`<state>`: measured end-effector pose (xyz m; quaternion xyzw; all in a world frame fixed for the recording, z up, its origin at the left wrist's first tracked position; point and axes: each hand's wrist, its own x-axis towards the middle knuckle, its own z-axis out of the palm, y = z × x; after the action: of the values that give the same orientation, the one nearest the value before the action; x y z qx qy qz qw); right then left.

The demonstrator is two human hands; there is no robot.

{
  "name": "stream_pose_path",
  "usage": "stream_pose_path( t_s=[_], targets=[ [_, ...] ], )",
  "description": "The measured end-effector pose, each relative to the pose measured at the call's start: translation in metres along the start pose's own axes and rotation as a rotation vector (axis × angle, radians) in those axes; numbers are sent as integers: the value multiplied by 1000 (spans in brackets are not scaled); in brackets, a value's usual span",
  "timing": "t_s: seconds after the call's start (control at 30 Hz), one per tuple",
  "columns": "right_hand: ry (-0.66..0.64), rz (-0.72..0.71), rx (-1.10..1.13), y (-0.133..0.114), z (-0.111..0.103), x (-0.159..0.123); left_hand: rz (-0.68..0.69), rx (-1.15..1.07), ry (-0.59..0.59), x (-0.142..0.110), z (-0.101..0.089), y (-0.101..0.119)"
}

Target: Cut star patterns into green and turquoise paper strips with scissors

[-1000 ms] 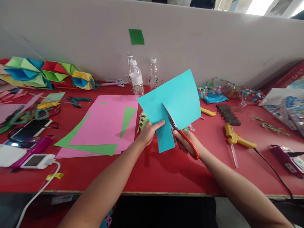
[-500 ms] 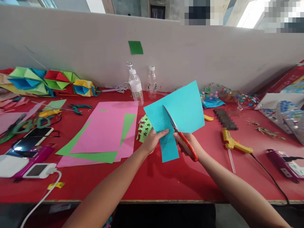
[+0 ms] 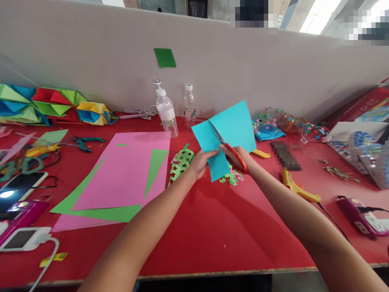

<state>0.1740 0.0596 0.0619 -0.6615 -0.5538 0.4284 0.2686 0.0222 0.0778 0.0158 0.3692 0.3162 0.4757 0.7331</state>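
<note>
A sheet of turquoise paper is held up above the red table. My left hand pinches its lower left part, thumb on top. Red-handled scissors are in my right hand, their blades lying across the sheet and pointing up to its far edge. A strip hangs toward me below the blades. Under the paper lie green and pink star cutouts, partly covered. Beside my left hand is a green paper piece with star-shaped holes.
Pink sheets and green paper lie to the left. Plastic bottles stand at the back. A yellow glue gun with a cord, a yellow-handled cutter and a purple power strip are on the right. Pliers lie far left.
The scissors' blades have advanced to the sheet's far edge. My hands and the paper have moved away from me, and the star cutouts beneath now show. The view has shifted slightly.
</note>
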Motion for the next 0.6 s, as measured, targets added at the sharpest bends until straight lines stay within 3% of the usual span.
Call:
stream_pose_path(
  t_s=[0.2, 0.37, 0.6],
  targets=[
    [-39, 21, -4, -1, 1, 27, -59, -54, 39, 13, -7, -9],
    [14, -4, 38, -5, 9, 43, -38, -76, 94, 16, -11, -16],
    [42, -57, 97, 16, -9, 34, 96, 15, 320, -1, -34, -3]
  ],
)
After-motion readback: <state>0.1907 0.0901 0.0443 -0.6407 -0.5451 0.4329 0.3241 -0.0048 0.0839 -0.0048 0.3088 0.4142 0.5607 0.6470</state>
